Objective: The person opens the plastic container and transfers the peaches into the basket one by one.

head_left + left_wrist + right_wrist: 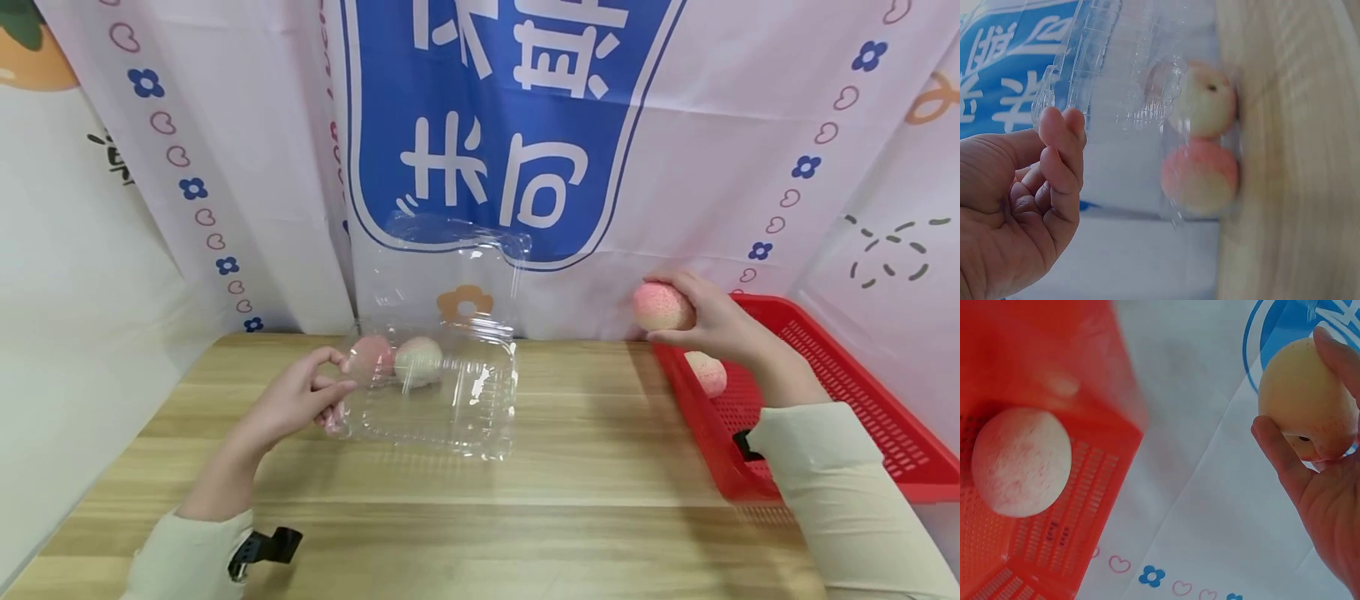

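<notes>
A peach (663, 307), pink above and cream below, is gripped by my right hand (708, 321) above the basket's left rim. The right wrist view shows thumb and fingers around this peach (1304, 397). My left hand (296, 392) pinches the left edge of a clear plastic clamshell box (450, 417), whose lid (442, 267) stands raised at the back. Inside the box, side by side at the back left, lie a pink peach (371, 358) and a paler peach (418, 362). Curled fingers of the left hand (1035, 200) show at the box edge in the left wrist view.
A red perforated plastic basket (862, 367) stands at the right of the wooden table (585, 483). Another peach (707, 373) lies in it, under the right forearm. A printed cloth (570, 300) hangs behind the table.
</notes>
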A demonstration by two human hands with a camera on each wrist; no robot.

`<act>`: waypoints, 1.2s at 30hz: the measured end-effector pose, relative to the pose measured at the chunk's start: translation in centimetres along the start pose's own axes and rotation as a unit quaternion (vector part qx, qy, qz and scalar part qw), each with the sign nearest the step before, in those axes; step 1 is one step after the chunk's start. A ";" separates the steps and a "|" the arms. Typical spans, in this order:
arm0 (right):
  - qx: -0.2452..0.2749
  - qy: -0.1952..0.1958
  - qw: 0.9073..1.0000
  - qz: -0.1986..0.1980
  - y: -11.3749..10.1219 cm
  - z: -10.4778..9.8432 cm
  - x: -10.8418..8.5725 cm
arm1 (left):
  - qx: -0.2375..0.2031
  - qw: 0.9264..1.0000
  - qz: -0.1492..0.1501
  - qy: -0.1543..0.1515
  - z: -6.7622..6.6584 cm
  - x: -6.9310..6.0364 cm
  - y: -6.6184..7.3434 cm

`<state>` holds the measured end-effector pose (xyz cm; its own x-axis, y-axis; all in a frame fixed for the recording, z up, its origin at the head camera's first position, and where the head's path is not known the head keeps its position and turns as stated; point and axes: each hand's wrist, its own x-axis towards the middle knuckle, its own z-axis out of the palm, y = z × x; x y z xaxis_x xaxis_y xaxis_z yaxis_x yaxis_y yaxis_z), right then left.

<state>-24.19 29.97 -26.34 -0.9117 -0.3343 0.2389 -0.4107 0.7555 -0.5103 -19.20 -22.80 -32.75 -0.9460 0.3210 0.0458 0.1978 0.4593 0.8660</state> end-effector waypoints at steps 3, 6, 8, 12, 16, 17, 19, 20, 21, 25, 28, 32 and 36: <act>-0.002 0.005 1.000 0.011 0.8 -0.5 -0.5 | 0.006 1.000 -0.005 0.003 -0.6 -0.6 -0.8; -0.009 0.007 1.000 0.028 1.5 -1.1 -1.0 | 0.010 1.000 -0.015 0.004 -1.2 -1.2 -1.4; -0.018 0.009 0.999 0.043 2.0 -1.6 -1.4 | 0.010 1.000 -0.022 0.005 -1.7 -1.6 -1.6; -0.027 0.020 0.998 0.057 3.3 -2.4 -1.9 | 0.015 1.000 -0.026 0.007 -2.9 -2.3 -1.9; -0.039 0.043 0.997 0.042 4.5 -2.8 -2.3 | 0.027 0.999 -0.030 0.012 -4.0 -3.0 -2.6; -0.041 0.048 0.997 0.038 4.8 -2.9 -2.4 | 0.030 0.999 -0.033 0.014 -4.3 -3.2 -2.9; -0.048 0.054 0.997 0.035 5.4 -2.9 -2.5 | 0.038 0.998 -0.037 0.018 -5.0 -3.6 -3.5; -0.050 0.054 0.997 0.034 5.6 -2.9 -2.5 | 0.040 0.998 -0.038 0.019 -5.4 -3.8 -3.8; -0.053 0.054 0.996 0.037 5.9 -3.0 -2.6 | 0.045 0.998 -0.040 0.021 -5.7 -4.0 -4.1; -0.056 0.060 0.996 0.039 6.8 -3.3 -2.8 | 0.061 0.997 -0.045 0.024 -7.2 -4.6 -5.1; -0.053 0.070 0.995 0.037 7.6 -3.5 -3.1 | 0.066 0.997 -0.047 0.017 -8.1 -4.8 -5.6; -0.051 0.070 0.995 0.048 8.5 -3.6 -3.3 | 0.075 0.996 -0.048 0.000 -8.8 -5.3 -6.4; -0.057 0.069 0.994 0.068 9.5 -3.5 -3.4 | 0.081 0.995 -0.058 -0.007 -9.3 -6.4 -7.3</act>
<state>-24.95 40.28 -29.09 -0.9453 -0.1502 0.2897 -0.2731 0.8499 -0.4505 -16.99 -35.94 -34.76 -0.9615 0.2689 -0.0570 0.1277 0.6206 0.7736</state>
